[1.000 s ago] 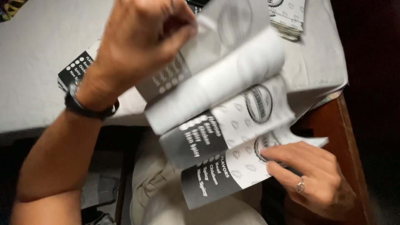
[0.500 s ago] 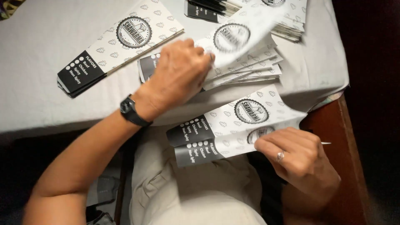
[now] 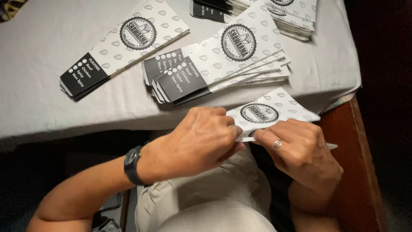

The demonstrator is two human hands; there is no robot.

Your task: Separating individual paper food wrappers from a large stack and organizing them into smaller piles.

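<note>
Both hands meet over my lap at the table's front edge. My left hand [image 3: 195, 139], with a black watch on the wrist, and my right hand [image 3: 298, 150], with a ring, pinch the same flat paper sleeve [image 3: 274, 112], white with a round black emblem. The fingers cover its near end. Just beyond, on the grey tablecloth [image 3: 38, 99], lies a fanned pile of the same sleeves [image 3: 219, 64], each with a black end panel.
A separate small pile of sleeves [image 3: 122, 45] lies at the left of the table. A thicker stack [image 3: 279, 13] sits at the far right edge. A brown wooden surface [image 3: 356, 172] runs along my right side. My lap in light trousers is below.
My left hand laid a sleeve on the fanned pile, then came back down to the sleeve my right hand held. Both hands now grip it.
</note>
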